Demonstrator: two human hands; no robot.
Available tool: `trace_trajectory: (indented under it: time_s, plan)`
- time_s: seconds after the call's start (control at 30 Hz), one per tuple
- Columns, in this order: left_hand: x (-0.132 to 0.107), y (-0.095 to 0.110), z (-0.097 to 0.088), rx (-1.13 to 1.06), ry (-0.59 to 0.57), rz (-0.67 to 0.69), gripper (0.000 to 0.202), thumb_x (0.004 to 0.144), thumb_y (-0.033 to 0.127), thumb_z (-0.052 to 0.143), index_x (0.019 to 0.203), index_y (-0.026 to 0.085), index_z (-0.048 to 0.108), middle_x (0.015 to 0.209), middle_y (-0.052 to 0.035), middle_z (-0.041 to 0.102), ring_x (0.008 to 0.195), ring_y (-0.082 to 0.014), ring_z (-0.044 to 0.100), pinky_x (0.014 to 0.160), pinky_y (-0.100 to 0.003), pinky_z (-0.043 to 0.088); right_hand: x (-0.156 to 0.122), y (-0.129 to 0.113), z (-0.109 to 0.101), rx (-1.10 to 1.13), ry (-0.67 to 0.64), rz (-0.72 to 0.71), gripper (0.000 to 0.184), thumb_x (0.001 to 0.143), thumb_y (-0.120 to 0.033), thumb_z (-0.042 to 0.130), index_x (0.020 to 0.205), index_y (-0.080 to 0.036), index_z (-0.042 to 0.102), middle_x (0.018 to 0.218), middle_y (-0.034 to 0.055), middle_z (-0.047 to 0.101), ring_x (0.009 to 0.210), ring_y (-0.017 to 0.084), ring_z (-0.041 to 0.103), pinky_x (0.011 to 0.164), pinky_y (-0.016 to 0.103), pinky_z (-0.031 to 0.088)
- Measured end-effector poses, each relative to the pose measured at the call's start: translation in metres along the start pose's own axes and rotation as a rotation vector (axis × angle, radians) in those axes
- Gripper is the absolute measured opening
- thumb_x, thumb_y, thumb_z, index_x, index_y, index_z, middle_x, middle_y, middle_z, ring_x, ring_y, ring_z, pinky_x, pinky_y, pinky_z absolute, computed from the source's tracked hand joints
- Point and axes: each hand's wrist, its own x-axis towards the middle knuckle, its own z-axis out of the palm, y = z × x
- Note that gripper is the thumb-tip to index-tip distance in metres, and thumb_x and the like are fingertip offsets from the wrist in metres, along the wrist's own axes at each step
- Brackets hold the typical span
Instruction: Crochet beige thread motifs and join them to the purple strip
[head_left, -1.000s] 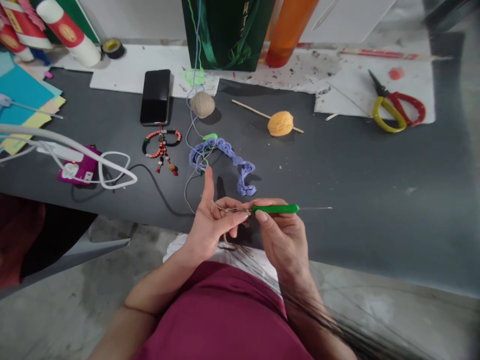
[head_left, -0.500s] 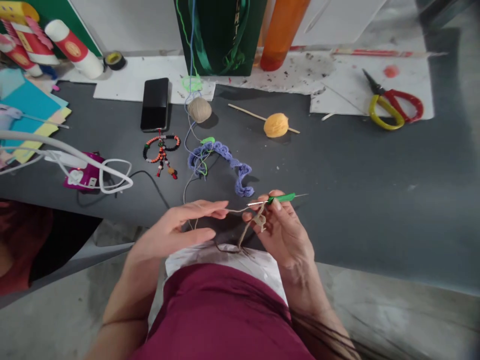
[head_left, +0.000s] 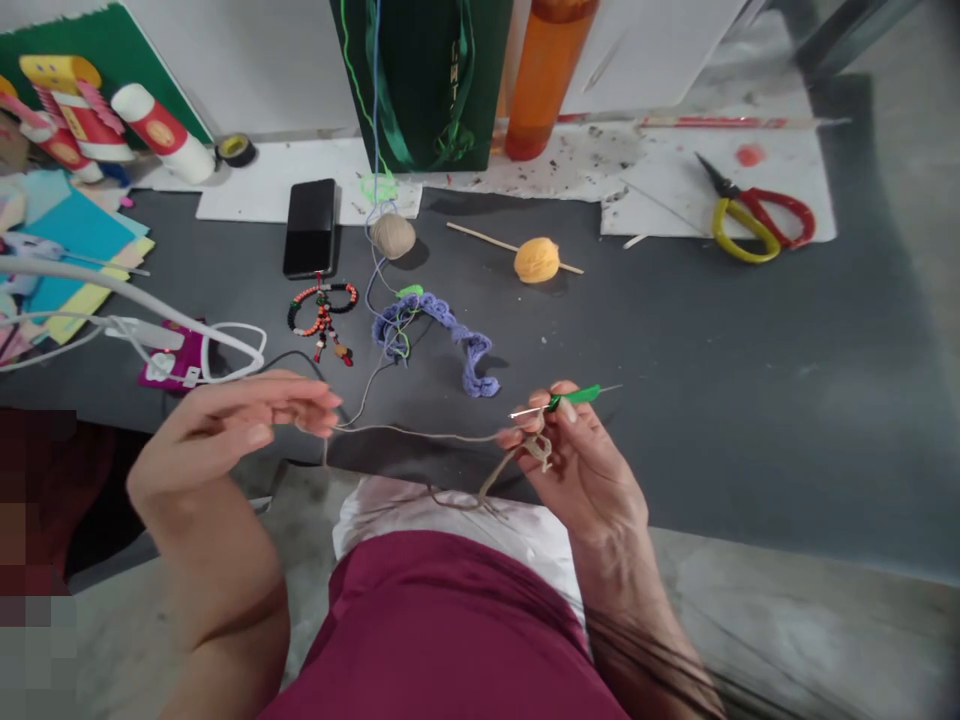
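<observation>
My right hand pinches a crochet hook with a green handle, its metal tip pointing left. Below the hook, a small beige crochet piece hangs at the same fingers, with a tail drooping toward my lap. Off to the left, my left hand has bent fingers with the beige yarn running round them; the thumb is apart from the fingertips. That strand stretches nearly level between both hands. Farther back on the table lie a beige yarn ball and a curly purple crocheted strip.
Behind the work are a yellow yarn ball with a stick through it, a phone, a beaded bracelet and scissors. A white cable crosses at left. A green bag and orange bottle stand at the back.
My left hand has moved left, away from the right hand, and the beige strand between them is longer. My right hand has shifted slightly right in view, still holding the hook.
</observation>
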Motion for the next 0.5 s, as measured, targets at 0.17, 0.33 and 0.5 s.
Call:
trace_trajectory:
  time_s: [0.17, 0.33, 0.5]
  plan:
    - [-0.001, -0.006, 0.030, 0.491, 0.241, -0.006, 0.041, 0.093, 0.050, 0.073, 0.127, 0.028, 0.079, 0.131, -0.0100, 0.076, 0.118, -0.0331, 0.072, 0.097, -0.046, 0.062, -0.006, -0.003, 0.005, -0.007, -0.002, -0.006, 0.017, 0.081, -0.038, 0.091, 0.093, -0.035, 0.079, 0.086, -0.0050, 0.079, 0.064, 0.013, 0.070, 0.063, 0.032, 0.065]
    - [0.015, -0.028, 0.095, 0.014, -0.074, 0.322, 0.058, 0.101, 0.043, 0.066, 0.157, 0.038, 0.054, 0.164, -0.0046, 0.053, 0.147, -0.0320, 0.054, 0.125, -0.052, 0.043, -0.011, -0.005, 0.024, 0.137, 0.011, 0.161, 0.024, 0.072, -0.031, 0.098, 0.086, -0.034, 0.080, 0.082, -0.0067, 0.078, 0.063, 0.010, 0.069, 0.066, 0.026, 0.064]
    - [0.029, -0.048, 0.130, -0.610, -0.300, 0.162, 0.060, 0.097, 0.062, 0.063, 0.153, 0.046, 0.056, 0.173, -0.0012, 0.042, 0.141, -0.0368, 0.059, 0.070, -0.031, 0.065, -0.015, -0.007, 0.023, 0.177, 0.057, 0.136, 0.026, 0.068, -0.031, 0.100, 0.085, -0.032, 0.081, 0.081, -0.0076, 0.079, 0.064, 0.007, 0.068, 0.067, 0.022, 0.063]
